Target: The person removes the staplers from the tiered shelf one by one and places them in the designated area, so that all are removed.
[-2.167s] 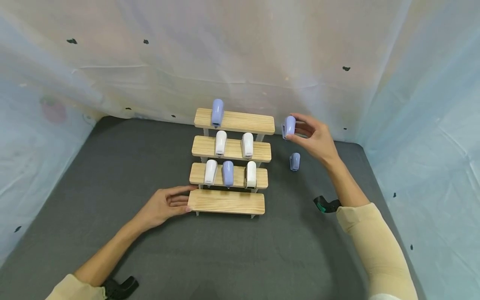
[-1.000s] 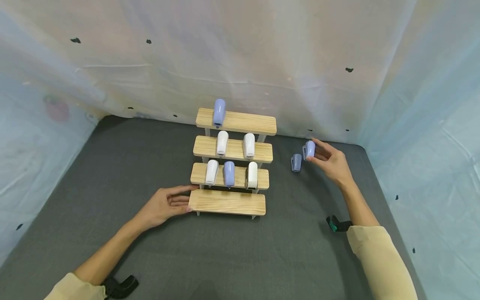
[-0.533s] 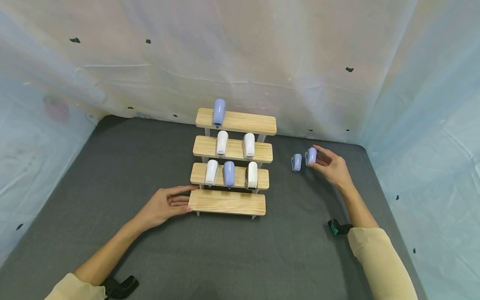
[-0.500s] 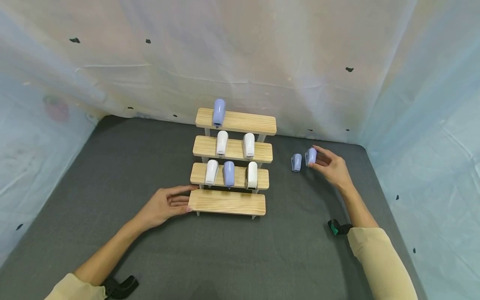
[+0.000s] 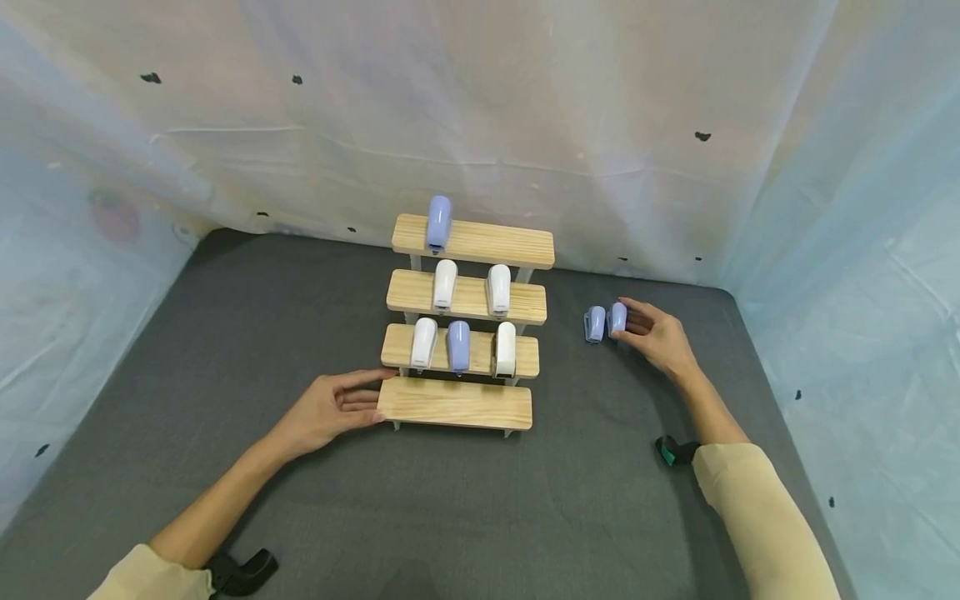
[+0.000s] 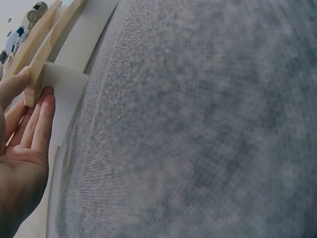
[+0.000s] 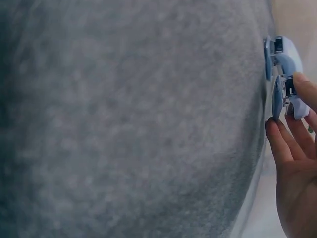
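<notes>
My right hand (image 5: 660, 342) pinches a small lilac stapler (image 5: 617, 318) between thumb and fingers, low at the table to the right of a stepped wooden rack. Close on its left stands a second lilac stapler (image 5: 595, 323). In the right wrist view the held stapler (image 7: 285, 96) sits side by side with the other stapler (image 7: 286, 52). My left hand (image 5: 322, 414) grips the left end of the rack's lowest step (image 5: 453, 403), thumb at the front corner. The left wrist view shows the fingers (image 6: 42, 124) beside the white leg under that wooden step (image 6: 52, 44).
The third step (image 5: 480, 350) holds a white stapler (image 5: 423, 343), a lilac one (image 5: 458, 346) and another white stapler (image 5: 505, 348). Two white staplers stand on the second step (image 5: 470, 296), one lilac stapler (image 5: 438, 223) on the top step (image 5: 498, 242). A pale curtain (image 5: 480, 100) rises behind.
My right hand has carried the lilac stapler from beside the top step down and rightward, then slightly left, close against the other lilac stapler. The left hand keeps its place on the rack.
</notes>
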{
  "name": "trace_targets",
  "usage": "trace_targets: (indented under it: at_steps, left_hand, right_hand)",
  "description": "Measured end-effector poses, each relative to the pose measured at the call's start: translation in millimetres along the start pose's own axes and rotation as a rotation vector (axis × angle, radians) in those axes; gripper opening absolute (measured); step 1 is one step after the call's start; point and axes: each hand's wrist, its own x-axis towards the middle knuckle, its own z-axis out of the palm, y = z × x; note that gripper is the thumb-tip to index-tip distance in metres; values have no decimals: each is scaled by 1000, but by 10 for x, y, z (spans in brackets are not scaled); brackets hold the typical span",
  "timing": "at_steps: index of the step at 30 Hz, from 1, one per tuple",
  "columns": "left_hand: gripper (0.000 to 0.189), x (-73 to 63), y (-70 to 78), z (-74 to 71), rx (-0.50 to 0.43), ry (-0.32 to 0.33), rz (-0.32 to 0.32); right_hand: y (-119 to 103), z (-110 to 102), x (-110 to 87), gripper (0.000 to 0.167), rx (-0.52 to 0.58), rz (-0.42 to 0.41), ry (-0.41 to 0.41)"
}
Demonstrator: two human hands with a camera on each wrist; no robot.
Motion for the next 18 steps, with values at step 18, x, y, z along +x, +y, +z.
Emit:
trace_targets:
  at_steps: [18]
  left_hand:
    - [65, -8, 3, 7, 7, 1, -5]
  right_hand:
    - [68, 19, -28, 63, -71, 34, -24]
